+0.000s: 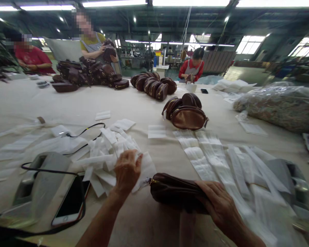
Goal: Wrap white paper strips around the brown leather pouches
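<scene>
"Grip first: what's it doing?"
"Right hand (218, 202) is clasping the brown pouch (175, 192) by one end, perhaps steadying it at the near tabletop (141, 219); left hand (127, 168) is curving over white strips (105, 161), whether pinching one I can't tell."
"And those other pouches (189, 116)?"
"They're standing beyond, probably leaving elbow room."

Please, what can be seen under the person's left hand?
White strips show on both sides of the left hand, over the pale tabletop; whatever its palm covers cannot be seen.
</scene>
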`<state>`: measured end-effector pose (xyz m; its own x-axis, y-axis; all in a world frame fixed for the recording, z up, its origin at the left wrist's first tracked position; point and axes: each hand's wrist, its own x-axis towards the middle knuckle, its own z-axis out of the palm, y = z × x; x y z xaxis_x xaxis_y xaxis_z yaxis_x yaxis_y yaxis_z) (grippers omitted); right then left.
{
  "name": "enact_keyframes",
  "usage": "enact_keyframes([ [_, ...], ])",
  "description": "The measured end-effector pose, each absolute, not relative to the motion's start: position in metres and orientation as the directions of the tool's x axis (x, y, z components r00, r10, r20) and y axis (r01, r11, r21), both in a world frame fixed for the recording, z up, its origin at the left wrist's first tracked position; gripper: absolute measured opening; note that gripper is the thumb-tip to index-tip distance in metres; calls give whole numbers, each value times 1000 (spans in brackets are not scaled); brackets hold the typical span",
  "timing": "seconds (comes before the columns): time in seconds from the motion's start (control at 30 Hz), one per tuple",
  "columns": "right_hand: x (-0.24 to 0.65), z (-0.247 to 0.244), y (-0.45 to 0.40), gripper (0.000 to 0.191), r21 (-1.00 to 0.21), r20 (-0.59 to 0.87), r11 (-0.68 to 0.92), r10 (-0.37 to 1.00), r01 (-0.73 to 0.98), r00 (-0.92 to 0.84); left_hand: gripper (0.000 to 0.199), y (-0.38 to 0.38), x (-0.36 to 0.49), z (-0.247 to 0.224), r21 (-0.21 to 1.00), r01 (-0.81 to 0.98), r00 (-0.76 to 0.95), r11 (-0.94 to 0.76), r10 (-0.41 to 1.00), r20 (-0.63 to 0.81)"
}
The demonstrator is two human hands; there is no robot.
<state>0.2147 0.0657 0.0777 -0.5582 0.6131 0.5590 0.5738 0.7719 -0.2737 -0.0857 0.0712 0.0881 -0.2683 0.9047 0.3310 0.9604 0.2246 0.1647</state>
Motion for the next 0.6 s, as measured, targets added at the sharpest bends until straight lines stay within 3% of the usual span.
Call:
enact_keyframes([
  [0.07,216,77,64,27,-279,560,775,611,567,-559,34,74,-112,83,140,889,-458,436,844,281],
  [0.13,217,77,63,27,-282,565,772,613,569,-552,32,75,-129,74,128,847,-532,516,821,208],
  [0.27,216,77,64,29,-295,553,756,634,585,-540,26,75,-140,61,147,820,-569,554,817,95],
  [0.4,216,75,59,30,-269,566,676,687,686,-456,25,74,-126,77,233,841,-523,488,844,118],
  [0.47,216,70,56,39,-282,583,623,715,729,-386,24,72,-108,93,343,899,-367,271,896,252],
  [0.5,216,67,54,48,-306,596,603,725,736,-346,22,71,-96,101,405,913,-222,51,895,388],
  [0.57,215,60,51,67,-385,617,558,748,735,-245,18,68,-69,114,407,808,102,-425,782,615],
  [0.6,215,57,50,77,-426,625,530,758,733,-185,17,66,-55,118,369,727,225,-579,708,669],
])
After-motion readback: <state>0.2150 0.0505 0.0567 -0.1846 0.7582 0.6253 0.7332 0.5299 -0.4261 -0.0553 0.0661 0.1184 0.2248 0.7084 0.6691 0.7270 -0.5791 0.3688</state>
